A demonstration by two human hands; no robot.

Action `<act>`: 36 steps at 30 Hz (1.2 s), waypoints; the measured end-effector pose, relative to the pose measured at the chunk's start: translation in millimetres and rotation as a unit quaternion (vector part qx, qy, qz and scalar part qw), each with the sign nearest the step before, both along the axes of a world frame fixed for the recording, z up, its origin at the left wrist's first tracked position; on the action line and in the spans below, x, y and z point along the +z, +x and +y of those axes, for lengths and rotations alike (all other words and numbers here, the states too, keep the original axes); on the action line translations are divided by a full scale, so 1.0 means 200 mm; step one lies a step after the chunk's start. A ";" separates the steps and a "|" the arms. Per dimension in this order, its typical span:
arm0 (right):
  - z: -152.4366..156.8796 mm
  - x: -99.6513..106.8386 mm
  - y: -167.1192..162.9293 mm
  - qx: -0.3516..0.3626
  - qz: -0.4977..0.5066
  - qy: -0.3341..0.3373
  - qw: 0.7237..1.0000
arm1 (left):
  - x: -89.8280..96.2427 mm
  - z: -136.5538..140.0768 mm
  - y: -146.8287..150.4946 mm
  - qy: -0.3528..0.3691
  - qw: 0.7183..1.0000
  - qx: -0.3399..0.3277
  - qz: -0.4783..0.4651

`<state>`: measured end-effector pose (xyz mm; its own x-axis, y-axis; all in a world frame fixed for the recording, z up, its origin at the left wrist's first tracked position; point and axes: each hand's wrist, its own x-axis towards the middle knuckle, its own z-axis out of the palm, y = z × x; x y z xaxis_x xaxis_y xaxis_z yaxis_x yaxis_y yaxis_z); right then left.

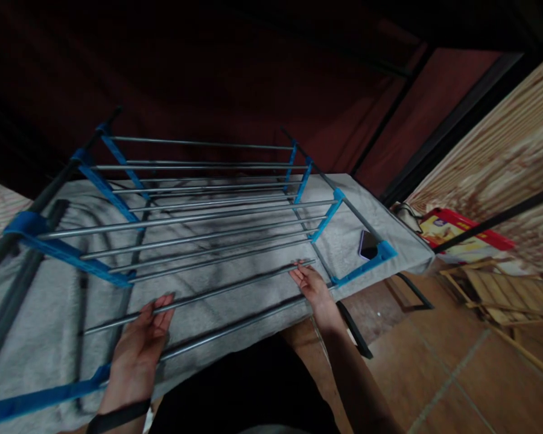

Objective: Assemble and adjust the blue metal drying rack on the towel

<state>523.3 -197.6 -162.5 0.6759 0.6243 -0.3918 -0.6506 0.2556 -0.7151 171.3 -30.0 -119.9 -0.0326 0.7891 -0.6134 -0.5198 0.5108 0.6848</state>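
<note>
- Farther back, several rods (253, 211) are already bridging blue brackets (81, 258)
- Left hand (140, 340) and right hand (311, 284) are gripping one loose rod (235, 285), its ends sitting unattached

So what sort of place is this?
Probably a room in someone's home, though I can't tell which one. The tiled floor, the smartphone lying on gray cloth, and the rack of metal rods suggest it.

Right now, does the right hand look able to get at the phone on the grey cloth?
Probably, but not straight away: the right hand is holding a metal rod, and a blue bracket partly bars the way to the phone. Reaching over looks possible.
</note>
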 end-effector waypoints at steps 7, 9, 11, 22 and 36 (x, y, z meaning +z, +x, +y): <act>0.02 0.00 -0.02 -0.006 0.017 0.008 1.000 | 0.01 0.01 0.02 -0.023 0.999 -0.030 0.005; 0.04 0.00 -0.04 -0.003 0.019 0.007 1.000 | 0.00 0.01 0.04 -0.039 0.998 -0.049 0.000; 0.05 -0.01 -0.06 0.002 0.018 0.008 1.000 | -0.01 0.00 0.06 -0.050 0.997 -0.059 -0.003; 0.06 0.00 -0.13 0.062 0.016 0.038 0.997 | 0.02 -0.08 0.21 -0.082 0.991 -0.101 -0.032; 0.11 0.01 -0.29 0.096 0.044 0.059 0.993 | 0.05 -0.16 0.33 -0.091 0.986 -0.128 -0.051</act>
